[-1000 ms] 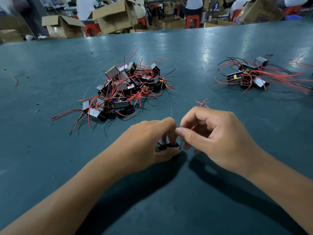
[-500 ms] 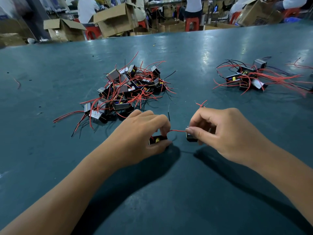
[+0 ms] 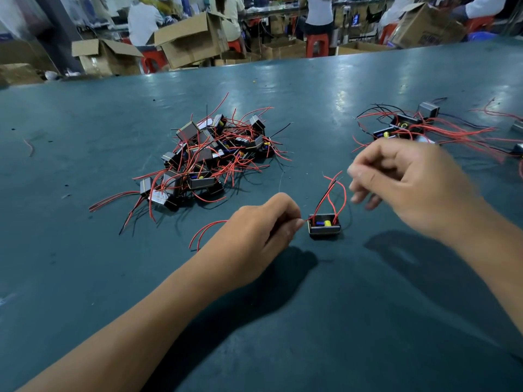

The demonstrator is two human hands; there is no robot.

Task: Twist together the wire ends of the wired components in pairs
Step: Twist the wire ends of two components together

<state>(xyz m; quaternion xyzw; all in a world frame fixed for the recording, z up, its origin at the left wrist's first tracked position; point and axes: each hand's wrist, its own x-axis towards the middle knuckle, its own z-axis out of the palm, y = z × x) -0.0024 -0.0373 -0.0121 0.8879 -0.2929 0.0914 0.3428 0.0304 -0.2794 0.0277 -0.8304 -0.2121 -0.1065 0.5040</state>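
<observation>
On the teal surface, the left hand pinches a red wire running to the small black component just beside its fingertips. The right hand, blurred, hovers past it with fingers loosely curled; I cannot tell whether they hold anything. Farther off lie a big pile of components and a smaller pile, then cardboard boxes.

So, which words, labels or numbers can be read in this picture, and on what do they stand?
None can be read.
Cardboard box at the far right: dark print on its side, too blurred to read.
Components in the pile: pale labels, too small to read.
Component between the hands: no text shows.
</observation>
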